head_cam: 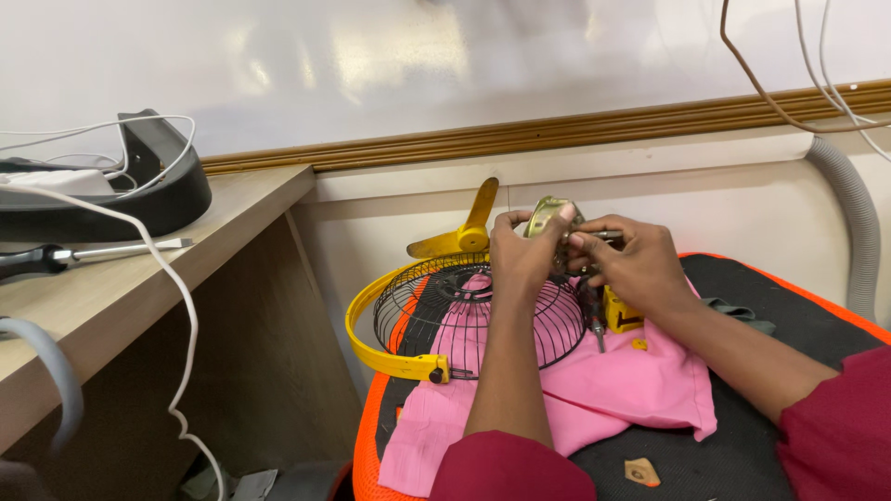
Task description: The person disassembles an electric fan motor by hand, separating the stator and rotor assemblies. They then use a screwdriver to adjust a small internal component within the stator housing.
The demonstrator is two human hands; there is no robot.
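Both hands [580, 255] on metal part [548, 215], pink cloth [640, 380], wood bench [232, 213]

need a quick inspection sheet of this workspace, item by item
surface: black cushion with orange rim, pink cloth spread over it
job's things: small metal part held in both hands; black wire fan guard with yellow rim and yellow fan blade beside them
clutter: small tan piece on the cushion; screwdriver on the wooden desk
grips: left hand and right hand both closed on the metal part
cables: white cable hanging off the desk; wires and grey hose at the wall
surroundings: black curved object on the desk, white wall
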